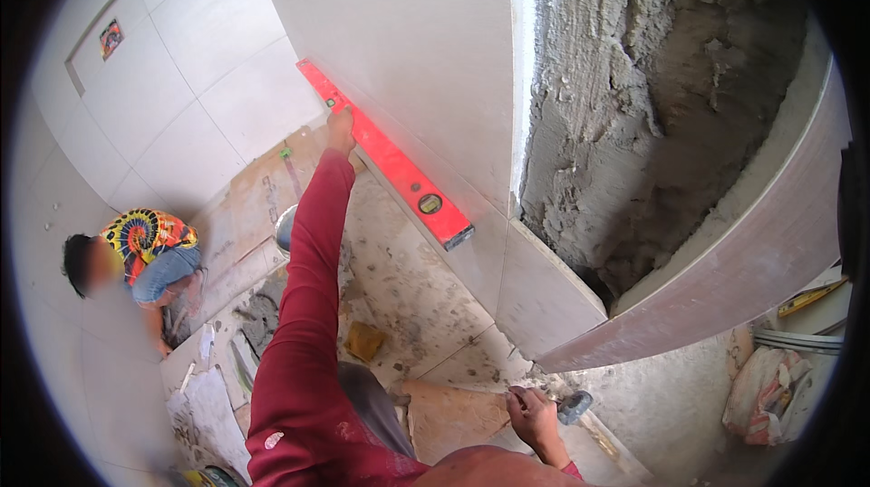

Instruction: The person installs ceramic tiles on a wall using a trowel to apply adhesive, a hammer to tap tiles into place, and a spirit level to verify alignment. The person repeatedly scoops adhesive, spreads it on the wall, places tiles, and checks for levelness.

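My left hand (340, 131) is stretched far forward and grips a long red spirit level (385, 144) near its far end. The level lies slantwise along the lower part of the light tiled wall (408, 25), its vials showing. Close to me, low in the view, my right hand (536, 421) is closed at a mallet with a dark grey head (574, 407). Most of the mallet's handle is hidden by the fingers. Beyond that hand, a narrow tile piece (551, 288) stands at the foot of the wall, beside a recess of rough wet mortar (607, 125).
Another person (149, 251) crouches at the left, one hand at the floor. Grey mortar (261, 315), a brownish-yellow sponge (363, 341) and tile pieces (204, 405) lie about. A curved panel (725, 270) juts in at right, above a crumpled sack (766, 392).
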Demonstrator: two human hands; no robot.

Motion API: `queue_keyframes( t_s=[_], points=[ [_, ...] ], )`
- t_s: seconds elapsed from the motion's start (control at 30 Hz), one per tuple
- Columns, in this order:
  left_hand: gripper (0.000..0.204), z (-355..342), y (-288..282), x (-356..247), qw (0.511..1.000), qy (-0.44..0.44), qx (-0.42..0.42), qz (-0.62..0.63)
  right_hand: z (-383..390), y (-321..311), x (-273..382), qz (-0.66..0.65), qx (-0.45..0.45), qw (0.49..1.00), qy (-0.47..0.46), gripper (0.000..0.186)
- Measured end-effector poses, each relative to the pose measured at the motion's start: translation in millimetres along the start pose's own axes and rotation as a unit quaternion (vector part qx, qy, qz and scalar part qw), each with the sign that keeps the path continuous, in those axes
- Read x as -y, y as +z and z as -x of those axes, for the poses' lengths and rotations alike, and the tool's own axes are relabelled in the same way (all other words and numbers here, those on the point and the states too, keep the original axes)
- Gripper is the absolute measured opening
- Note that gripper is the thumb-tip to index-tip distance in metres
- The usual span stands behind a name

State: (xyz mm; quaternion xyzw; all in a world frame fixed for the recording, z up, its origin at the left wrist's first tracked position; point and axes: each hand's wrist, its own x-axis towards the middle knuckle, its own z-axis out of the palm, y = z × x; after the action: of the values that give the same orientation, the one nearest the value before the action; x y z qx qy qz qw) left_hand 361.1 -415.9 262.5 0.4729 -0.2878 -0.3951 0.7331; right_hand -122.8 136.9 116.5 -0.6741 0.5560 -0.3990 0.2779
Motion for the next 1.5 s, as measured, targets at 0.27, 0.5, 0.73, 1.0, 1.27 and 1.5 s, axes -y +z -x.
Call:
queue_keyframes(
  t_s=[0.27,0.5,0.73,1.0,1.27,1.5],
  points=[
    [0.026,161,38,20,0.999,-0.019,0.043,-0.020,7,-10,-18,0.015,-0.040,0.998,-0.049,0.011],
    [0.031,196,35,49,0.998,0.049,0.026,-0.008,23,-14,-23,-0.044,-0.065,0.995,-0.057,0.012],
    [0.026,229,40,51,0.999,-0.021,0.013,-0.040,42,-32,-39,-0.072,-0.080,0.994,-0.026,0.010],
    [0.032,250,30,70,0.994,-0.074,0.047,-0.061,67,-42,-59,-0.135,-0.090,0.987,-0.007,0.010],
    [0.032,258,19,77,0.993,-0.081,0.087,-0.007,87,-57,-81,-0.156,-0.080,0.984,0.018,0.011],
    [0.034,315,57,58,0.995,-0.072,0.068,0.028,74,-71,-81,-0.149,-0.087,0.985,0.002,0.011]
  ],
)
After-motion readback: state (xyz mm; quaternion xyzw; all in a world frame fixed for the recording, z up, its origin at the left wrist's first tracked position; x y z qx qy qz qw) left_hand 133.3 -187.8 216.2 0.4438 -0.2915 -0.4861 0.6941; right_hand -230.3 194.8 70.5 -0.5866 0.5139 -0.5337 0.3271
